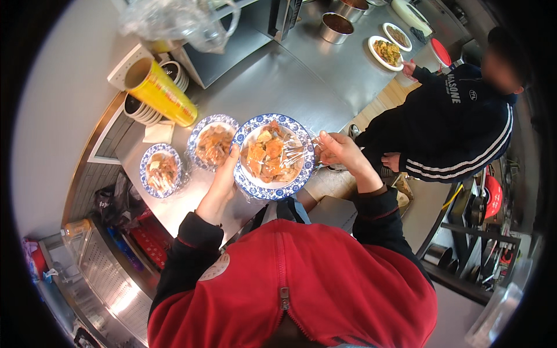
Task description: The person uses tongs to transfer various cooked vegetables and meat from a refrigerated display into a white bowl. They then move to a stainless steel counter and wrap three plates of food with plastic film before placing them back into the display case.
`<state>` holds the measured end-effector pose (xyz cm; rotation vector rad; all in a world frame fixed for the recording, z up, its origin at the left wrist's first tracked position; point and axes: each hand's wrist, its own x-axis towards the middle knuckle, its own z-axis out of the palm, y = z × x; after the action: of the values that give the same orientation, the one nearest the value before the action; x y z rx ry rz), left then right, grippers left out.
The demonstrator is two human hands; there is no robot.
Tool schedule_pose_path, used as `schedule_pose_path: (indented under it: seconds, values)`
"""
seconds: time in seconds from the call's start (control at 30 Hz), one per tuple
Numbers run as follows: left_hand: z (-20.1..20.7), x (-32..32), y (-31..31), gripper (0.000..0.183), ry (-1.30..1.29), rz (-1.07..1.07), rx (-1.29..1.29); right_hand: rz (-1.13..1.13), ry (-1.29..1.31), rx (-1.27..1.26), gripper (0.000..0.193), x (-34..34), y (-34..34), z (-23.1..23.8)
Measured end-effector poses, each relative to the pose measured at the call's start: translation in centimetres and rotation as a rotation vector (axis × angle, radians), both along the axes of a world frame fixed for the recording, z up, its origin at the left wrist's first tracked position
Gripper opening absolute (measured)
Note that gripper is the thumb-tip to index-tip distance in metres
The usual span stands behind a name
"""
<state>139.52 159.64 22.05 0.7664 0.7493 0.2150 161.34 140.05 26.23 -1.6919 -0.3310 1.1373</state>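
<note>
A blue-and-white patterned plate (303, 131) of food in orange sauce (271, 152) is held up in front of me, tilted toward the camera. My left hand (219, 188) grips its left edge, thumb on the rim, the other fingers mostly hidden behind. At the right edge, my right hand (347, 155) closes on gathered clear cling film (295, 152); the film stretches in shiny creases over the food. Two similar plates, a wrapped one (143, 166) at far left and another (194, 147) partly behind my held plate, rest on the steel counter.
A yellow cling-film roll (165, 95) stands beside stacked bowls (139, 110) on the steel counter (301, 81). A clear plastic bag (191, 23) hangs at upper left. A person in dark clothes (458, 116) at right reaches toward a white plate of food (376, 54). Metal pots (335, 37) stand behind.
</note>
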Motion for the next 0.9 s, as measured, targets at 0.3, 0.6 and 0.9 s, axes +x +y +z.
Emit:
schedule_pose_path:
  seconds: [0.3, 0.6, 0.9]
  values:
    - [1.6, -13.0, -0.1, 0.063, -0.047, 0.073, -0.06, -0.32, -0.567, 0.119, 0.025, -15.5, 2.8, -2.6]
    - [2.5, -15.9, -1.3, 0.061, -0.183, 0.152, -0.13, -0.411, 0.13, 0.21, 0.022, -18.6, 2.2, -0.7]
    - [4.1, -15.4, -2.7, 0.06, -0.222, 0.161, -0.13, -0.579, 0.831, 0.76, 0.033, -23.7, 5.6, -10.3]
